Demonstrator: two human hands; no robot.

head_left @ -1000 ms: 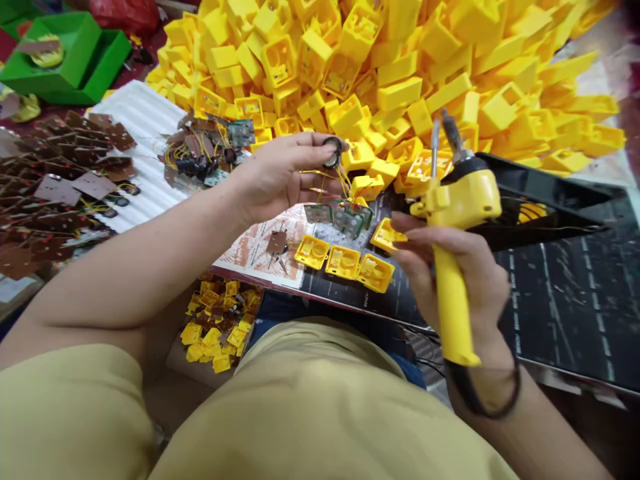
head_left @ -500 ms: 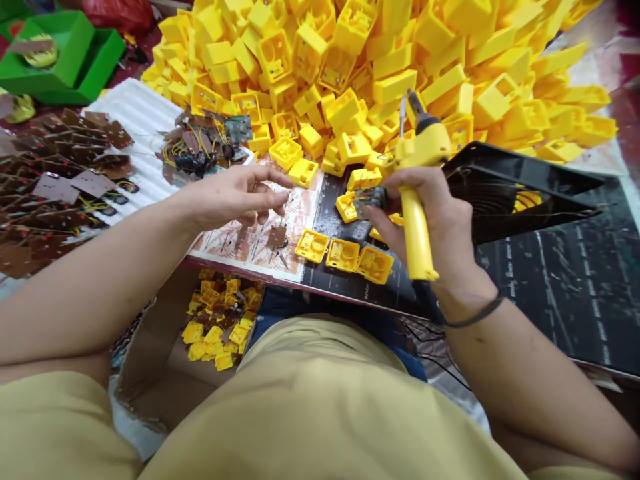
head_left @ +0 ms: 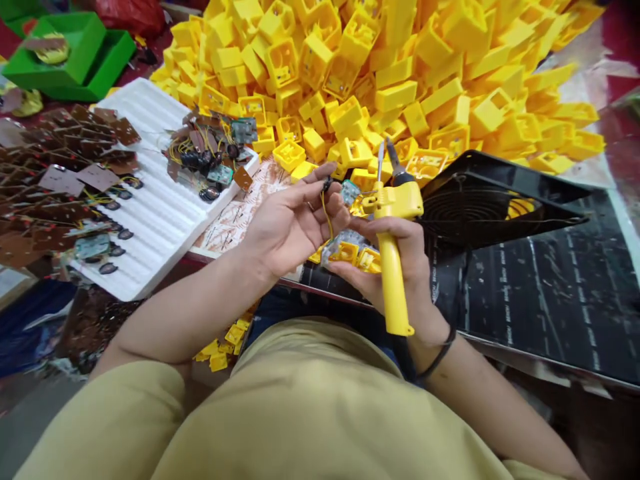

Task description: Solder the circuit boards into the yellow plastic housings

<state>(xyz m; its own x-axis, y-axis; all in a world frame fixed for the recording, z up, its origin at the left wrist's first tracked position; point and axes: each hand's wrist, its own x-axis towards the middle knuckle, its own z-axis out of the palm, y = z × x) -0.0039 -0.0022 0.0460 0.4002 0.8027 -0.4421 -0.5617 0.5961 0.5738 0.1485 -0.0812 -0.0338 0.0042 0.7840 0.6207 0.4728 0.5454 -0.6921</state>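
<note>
My right hand (head_left: 407,267) is wrapped round a yellow soldering gun (head_left: 393,267), whose dark tip points up and away. Its thumb and a finger also touch a blurred, greyish clear piece (head_left: 333,250). My left hand (head_left: 300,220) is turned palm up beside it, with fingers curled round a small black part on a yellow wire (head_left: 327,207). A small green circuit board (head_left: 350,192) shows just beyond the left fingertips. Small open yellow cases (head_left: 367,259) sit between and behind the hands, partly covered by them.
A big heap of yellow cases (head_left: 345,60) fills the back. At left, a white foam tray (head_left: 155,227) bears brown boards (head_left: 60,167) and wired parts (head_left: 205,150). A black fan (head_left: 480,200) stands at right. Green trays (head_left: 70,53) lie back left.
My left hand has moved right, turned palm up and now holds the wired part. My right hand has come lower and nearer with the soldering gun. The view has shifted slightly.
</note>
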